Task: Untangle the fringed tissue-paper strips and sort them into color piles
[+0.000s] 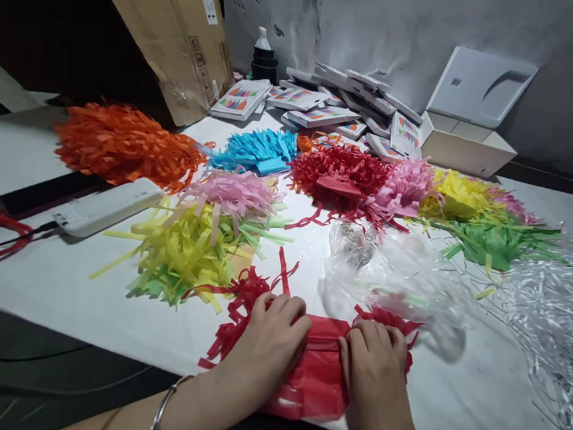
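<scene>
A red tissue-paper tassel sheet (pixel 319 378) lies at the table's front edge, with a fold running across its middle and cut fringe sticking out at both sides. My left hand (pixel 276 328) presses on its left part, fingers curled over the paper and fringe. On the right part rests my right hand (pixel 374 356), its fingers bent and gripping the fold. Both thumbs lie along the fold, partly hidden. Just beyond my left hand is a yellow and green fringe bundle (pixel 188 246). A clear plastic bag (pixel 402 272) holding small metallic bits lies beyond my right hand.
Orange (pixel 127 144), blue (pixel 257 149), dark red (pixel 340 173) and green fringe (pixel 505 241) bundles line the back. Silver strands (pixel 552 332) spread at right. A white power strip (pixel 109 206) lies left. Behind stand a cardboard box (pixel 166 37), several flat boxes (pixel 320 116) and an open white box (pixel 468 140).
</scene>
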Available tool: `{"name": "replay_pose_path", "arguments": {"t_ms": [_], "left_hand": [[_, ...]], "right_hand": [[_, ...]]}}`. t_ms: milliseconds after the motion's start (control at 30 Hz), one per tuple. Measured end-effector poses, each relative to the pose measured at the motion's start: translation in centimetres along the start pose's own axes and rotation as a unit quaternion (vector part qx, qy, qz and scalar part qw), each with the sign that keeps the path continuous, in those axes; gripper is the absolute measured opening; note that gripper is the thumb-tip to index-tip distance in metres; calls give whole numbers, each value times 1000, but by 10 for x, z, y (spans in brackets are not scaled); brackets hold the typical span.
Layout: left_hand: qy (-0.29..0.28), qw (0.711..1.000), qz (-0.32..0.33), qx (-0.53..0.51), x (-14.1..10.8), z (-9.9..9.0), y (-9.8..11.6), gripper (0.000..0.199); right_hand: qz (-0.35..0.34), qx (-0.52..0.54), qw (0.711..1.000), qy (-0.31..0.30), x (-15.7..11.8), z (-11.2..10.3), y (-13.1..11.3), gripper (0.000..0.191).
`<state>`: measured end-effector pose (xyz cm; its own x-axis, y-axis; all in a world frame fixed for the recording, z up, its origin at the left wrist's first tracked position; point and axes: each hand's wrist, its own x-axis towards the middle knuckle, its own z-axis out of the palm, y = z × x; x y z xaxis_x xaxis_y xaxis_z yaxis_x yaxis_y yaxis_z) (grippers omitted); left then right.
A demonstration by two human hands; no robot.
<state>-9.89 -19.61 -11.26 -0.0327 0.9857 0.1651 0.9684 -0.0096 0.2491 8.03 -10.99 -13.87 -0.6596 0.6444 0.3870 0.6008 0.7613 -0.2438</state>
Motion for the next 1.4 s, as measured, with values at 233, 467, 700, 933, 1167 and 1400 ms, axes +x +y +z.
{"name": "replay_pose_path", "arguments": {"t_ms": [233,467,700,933,1167,1400], "left_hand": [[22,991,130,11,0,5,-6,11],[54,990,114,-68,4,17,-12,15],[70,989,115,-67,1,20,-14,16],[52,986,109,-119,2,15,-13,9],[57,986,94,-122,-2,18,-19,13],[-1,996,33,-84,5,3,-4,13]], "right_hand": [[-4,54,998,23,1,-6,-3,24],[-156,56,986,23,-1,4,-7,33],[-135,86,986,42,3,4,-9,28],[-154,31,987,40,4,5,-15,30],[-146,80,986,31,-6,-2,4,29],[-37,106,994,18,-6,-7,4,20]]}}
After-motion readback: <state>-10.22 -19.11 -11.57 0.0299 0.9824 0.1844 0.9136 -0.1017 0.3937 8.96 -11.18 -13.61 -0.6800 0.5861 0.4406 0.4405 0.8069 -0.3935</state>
